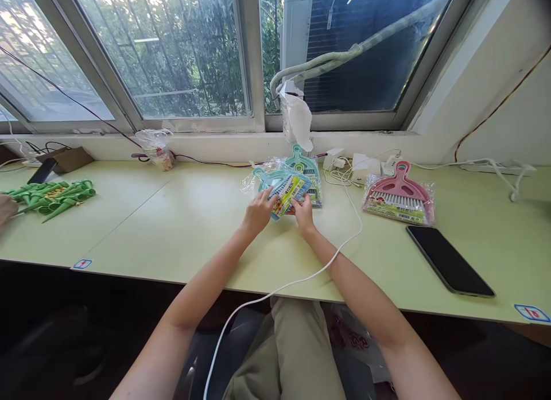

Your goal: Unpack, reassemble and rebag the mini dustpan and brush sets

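Note:
Between my hands is a teal mini dustpan and brush set (287, 189) in clear wrap with a yellow-green label, tilted above the table. My left hand (258, 209) grips its left lower side, and my right hand (303, 212) pinches its right lower corner. Just behind it lies another teal dustpan set (309, 166), partly covered by the held one. Off to the right, a pink dustpan and brush set (401, 194) lies in its own clear wrapper.
A black phone (450, 261) lies at the right. The white cable (301, 280) crosses the table and my right forearm. Green cone-shaped pieces (55, 198) lie at the left beside another person's hand (7, 209). A plastic bag (158, 150) and chargers (365, 166) stand along the wall.

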